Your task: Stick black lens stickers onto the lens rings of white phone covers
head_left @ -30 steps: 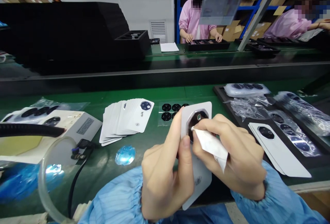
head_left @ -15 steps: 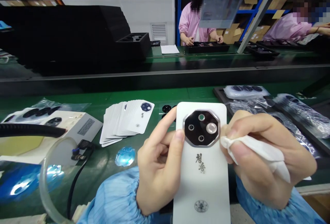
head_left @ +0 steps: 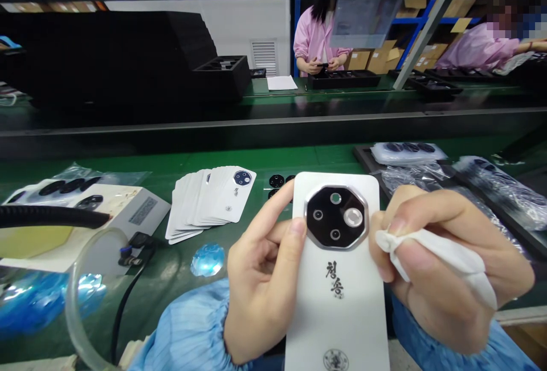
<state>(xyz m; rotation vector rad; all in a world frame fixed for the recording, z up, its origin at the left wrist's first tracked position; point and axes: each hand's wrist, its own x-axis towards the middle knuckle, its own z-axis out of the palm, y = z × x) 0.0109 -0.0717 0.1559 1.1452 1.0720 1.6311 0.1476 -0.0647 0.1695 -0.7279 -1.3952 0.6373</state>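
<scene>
A white phone back cover (head_left: 342, 314) stands tilted toward me, with a black octagonal camera panel (head_left: 335, 216) in a silver rim and dark lettering below. My left hand (head_left: 267, 274) grips its left edge between thumb and fingers. At the right edge, my right hand (head_left: 453, 263) is closed, pinching a folded white cloth (head_left: 448, 257); some of its fingers lie beside the cover, and whether they touch it is hidden. The cloth's tip is just right of the camera panel, apart from it.
A fanned stack of white phone-shaped cards (head_left: 209, 197) lies left, near a crumpled blue film (head_left: 207, 260). A white box (head_left: 137, 211), clear tube (head_left: 74, 302) and black hose stand further left. Bagged lens parts (head_left: 408, 153) fill a black tray on the right. Co-workers in pink sit across the bench.
My right hand and the cloth have shifted slightly right, away from the camera panel. The cover has moved down a little. Across the bench, a co-worker's hands have come together.
</scene>
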